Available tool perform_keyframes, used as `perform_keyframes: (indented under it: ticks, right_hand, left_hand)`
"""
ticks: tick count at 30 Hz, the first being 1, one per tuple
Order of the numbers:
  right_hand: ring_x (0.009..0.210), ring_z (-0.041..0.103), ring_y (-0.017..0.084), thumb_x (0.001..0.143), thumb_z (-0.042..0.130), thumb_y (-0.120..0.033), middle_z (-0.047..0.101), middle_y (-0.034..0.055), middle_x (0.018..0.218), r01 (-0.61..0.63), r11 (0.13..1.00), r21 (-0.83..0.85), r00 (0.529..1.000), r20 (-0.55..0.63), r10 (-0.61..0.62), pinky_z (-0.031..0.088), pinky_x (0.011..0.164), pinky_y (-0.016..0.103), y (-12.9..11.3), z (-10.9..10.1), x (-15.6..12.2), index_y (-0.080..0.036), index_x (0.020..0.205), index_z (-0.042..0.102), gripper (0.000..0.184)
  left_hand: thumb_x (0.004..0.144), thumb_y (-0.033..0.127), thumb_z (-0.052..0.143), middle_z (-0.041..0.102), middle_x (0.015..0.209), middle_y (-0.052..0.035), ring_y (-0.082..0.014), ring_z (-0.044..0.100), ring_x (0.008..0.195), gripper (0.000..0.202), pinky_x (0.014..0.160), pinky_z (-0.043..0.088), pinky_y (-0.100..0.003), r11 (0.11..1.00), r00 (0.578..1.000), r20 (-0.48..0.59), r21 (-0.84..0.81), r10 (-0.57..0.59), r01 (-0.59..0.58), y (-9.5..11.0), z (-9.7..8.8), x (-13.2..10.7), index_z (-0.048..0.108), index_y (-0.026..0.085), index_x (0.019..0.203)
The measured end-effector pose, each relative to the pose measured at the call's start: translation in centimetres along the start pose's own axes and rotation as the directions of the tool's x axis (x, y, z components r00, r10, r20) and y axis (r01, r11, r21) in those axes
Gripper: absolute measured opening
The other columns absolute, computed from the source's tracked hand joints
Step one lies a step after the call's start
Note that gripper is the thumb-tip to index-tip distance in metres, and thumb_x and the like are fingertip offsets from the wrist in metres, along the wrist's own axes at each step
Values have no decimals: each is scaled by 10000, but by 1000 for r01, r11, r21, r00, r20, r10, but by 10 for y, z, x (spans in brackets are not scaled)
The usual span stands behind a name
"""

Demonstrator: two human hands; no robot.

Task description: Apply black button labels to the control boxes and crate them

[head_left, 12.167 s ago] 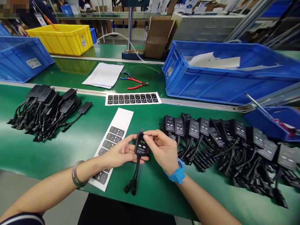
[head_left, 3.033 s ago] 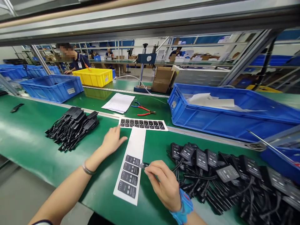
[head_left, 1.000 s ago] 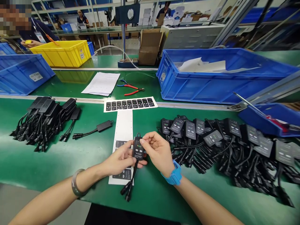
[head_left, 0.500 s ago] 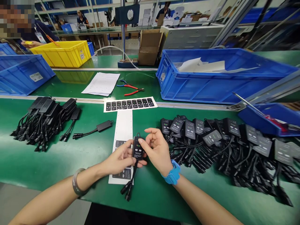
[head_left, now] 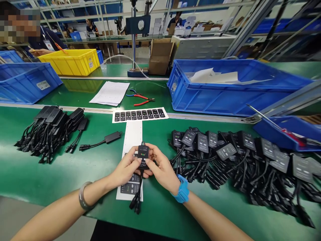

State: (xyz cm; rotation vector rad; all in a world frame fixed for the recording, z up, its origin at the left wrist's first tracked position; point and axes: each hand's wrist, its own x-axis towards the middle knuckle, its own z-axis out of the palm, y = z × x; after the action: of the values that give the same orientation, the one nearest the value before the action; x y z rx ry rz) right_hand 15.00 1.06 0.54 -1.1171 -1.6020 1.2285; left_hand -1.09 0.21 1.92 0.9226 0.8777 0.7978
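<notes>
Between both hands is a small black controller box (head_left: 143, 154) with a printed label on its face and short cables hanging toward me. My left hand (head_left: 129, 167) grips its left side, thumb on the front. On the right side my right hand (head_left: 160, 167) is closed round it too, its thumb pressing the label's lower part. Beneath the hands lies a white label sheet (head_left: 133, 132) with black labels at its near end, partly hidden. Farther back, a second label strip (head_left: 140, 115) lies crosswise. One controller without a visible label (head_left: 112, 137) lies to the left.
A pile of black controllers (head_left: 52, 115) is at left, labelled ones (head_left: 227, 151) at right. Papers (head_left: 110, 92) and pliers (head_left: 144, 100) lie behind. Blue bins (head_left: 225, 97) (head_left: 22, 83) and a yellow bin (head_left: 72, 63) stand at the back. A person (head_left: 47, 40) is at far left.
My right hand has come down from the controller's upper face to its right side, and both thumbs now press on the label. The controller stands straighter. The view has tilted up slightly.
</notes>
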Motion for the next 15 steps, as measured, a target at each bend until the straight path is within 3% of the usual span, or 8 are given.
perform_keyframes:
  ticks: [8, 11, 13, 15]
  right_hand:
    - [698, 576, 146, 827, 493, -162, 566, -9, 784, 44, 993, -109, 997, -59, -50, 531, 684, 297, -4, 3, -1, -194, 1229, 514, 404]
    - [898, 616, 209, 871, 524, -228, 606, 95, 1073, 125, 954, -273, 990, -25, -137, 566, 765, 363, -7, 5, -5, -192, 1420, 380, 569]
    - [1102, 567, 284, 849, 596, -268, 519, 160, 1292, 218, 882, -418, 973, 27, -228, 560, 858, 435, -8, 6, -7, -192, 1508, 252, 747]
    - [1164, 536, 311, 840, 599, -235, 507, 170, 1311, 273, 808, -522, 958, 74, -275, 542, 911, 472, -7, 4, -7, -191, 1529, 209, 794]
  left_hand:
    - [853, 462, 637, 705, 945, -75, -167, 703, 654, 470, 656, 580, -303, 1000, 1000, 4, 12, -8, 8, -2, -2, 1, 449, 192, 1188]
    - [892, 426, 589, 691, 1067, -95, -209, 713, 809, 479, 738, 566, -336, 992, 999, 25, -119, 35, -32, -4, -3, 3, 440, 223, 1300]
    - [913, 433, 551, 682, 1115, -108, -239, 700, 914, 553, 816, 544, -370, 978, 994, 85, -200, 68, -49, -4, -6, 5, 376, 239, 1399]
    - [928, 446, 515, 682, 1121, -122, -249, 688, 954, 622, 868, 520, -398, 983, 983, 164, -178, 80, -50, -3, -11, 6, 295, 231, 1469]
